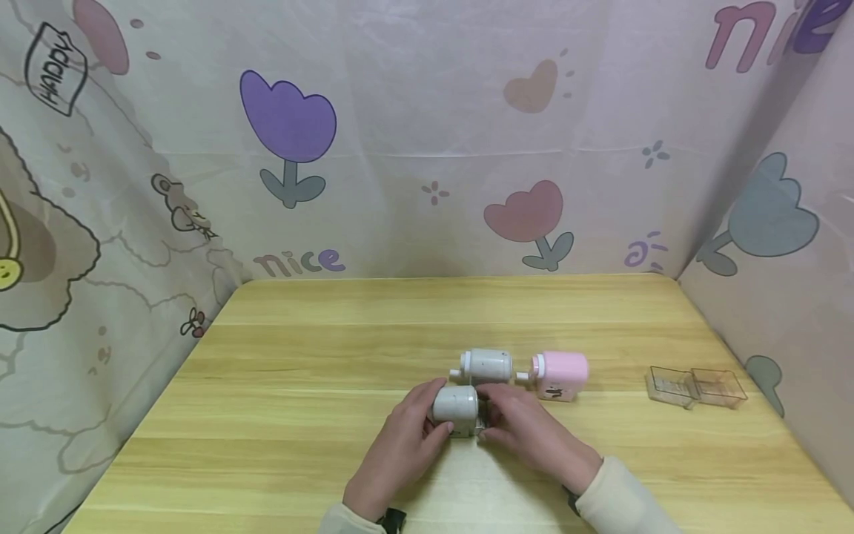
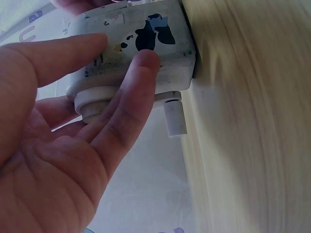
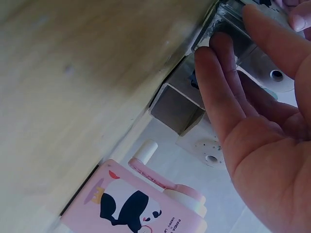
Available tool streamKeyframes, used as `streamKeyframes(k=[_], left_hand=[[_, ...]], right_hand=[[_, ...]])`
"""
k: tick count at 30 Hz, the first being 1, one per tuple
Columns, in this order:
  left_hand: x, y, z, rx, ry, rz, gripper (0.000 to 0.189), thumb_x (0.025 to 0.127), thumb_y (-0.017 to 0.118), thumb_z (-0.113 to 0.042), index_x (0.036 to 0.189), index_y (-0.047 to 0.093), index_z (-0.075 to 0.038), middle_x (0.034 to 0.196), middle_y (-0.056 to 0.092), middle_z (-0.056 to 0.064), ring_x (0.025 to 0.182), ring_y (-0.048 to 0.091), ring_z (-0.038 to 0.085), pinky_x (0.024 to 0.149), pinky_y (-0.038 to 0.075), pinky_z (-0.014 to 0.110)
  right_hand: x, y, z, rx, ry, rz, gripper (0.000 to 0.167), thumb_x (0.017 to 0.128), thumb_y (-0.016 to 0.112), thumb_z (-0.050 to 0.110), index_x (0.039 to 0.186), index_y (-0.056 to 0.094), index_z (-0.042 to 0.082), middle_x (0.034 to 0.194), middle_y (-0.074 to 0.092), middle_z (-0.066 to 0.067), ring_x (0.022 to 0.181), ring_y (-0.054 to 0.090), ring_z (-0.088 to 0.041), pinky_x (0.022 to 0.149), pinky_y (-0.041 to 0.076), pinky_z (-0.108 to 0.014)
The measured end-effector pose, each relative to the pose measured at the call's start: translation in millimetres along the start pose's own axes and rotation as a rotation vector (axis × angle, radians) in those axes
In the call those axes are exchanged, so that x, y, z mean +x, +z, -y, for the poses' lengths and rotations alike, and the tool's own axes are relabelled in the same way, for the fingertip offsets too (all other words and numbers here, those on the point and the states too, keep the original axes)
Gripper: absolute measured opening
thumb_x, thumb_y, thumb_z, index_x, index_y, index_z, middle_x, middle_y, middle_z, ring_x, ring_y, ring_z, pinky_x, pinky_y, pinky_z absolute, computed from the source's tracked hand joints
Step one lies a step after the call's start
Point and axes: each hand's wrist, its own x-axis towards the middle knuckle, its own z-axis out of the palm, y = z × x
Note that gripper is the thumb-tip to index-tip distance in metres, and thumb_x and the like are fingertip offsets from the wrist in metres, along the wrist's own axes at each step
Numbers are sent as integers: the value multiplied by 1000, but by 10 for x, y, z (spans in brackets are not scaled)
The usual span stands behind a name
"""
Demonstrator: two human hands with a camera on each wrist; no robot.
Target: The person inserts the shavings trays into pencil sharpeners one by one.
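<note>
My left hand (image 1: 405,447) grips a light grey crank pencil sharpener (image 1: 456,404), which stands on the table. Dark cartoon figures show on the sharpener's side (image 2: 170,60) in the left wrist view, and its crank handle (image 2: 176,117) sticks out beneath. At the opposite end, my right hand (image 1: 530,432) pinches a clear plastic shavings drawer (image 3: 219,24) right at the sharpener's body, its fingers partly covering it. Just behind the hands stand a second light grey sharpener (image 1: 489,365), with an open drawer slot (image 3: 176,109), and a pink sharpener (image 1: 563,371) with a panda print.
Two clear plastic drawers, a left one (image 1: 669,389) and a right one (image 1: 720,389), lie side by side towards the right edge of the wooden table (image 1: 320,371). Patterned cloth (image 1: 414,133) hangs behind the table and along both sides.
</note>
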Motion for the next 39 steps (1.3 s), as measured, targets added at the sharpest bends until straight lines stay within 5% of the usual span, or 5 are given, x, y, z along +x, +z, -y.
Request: streamKeyframes(k=[14,39], left_hand=[[-9,-14,-9,4,4,5,55,95,73,-4,145,51,2,137,59,17,84,57,6,71,53,22],[-13,-11,-24,23,5,9,54,95,73,-5,145,51,1,137,58,17,84,57,6,71,53,22]], right_hand=[[17,18,2,42,-27,-6,67,78,89,5,137,56,1,118,68,-9,91,65,-15,77,57,-27],[76,51,16,15,-41,-15,81,74,91,6,144,51,0,138,63,-17,126,61,-32,106,49,-48]])
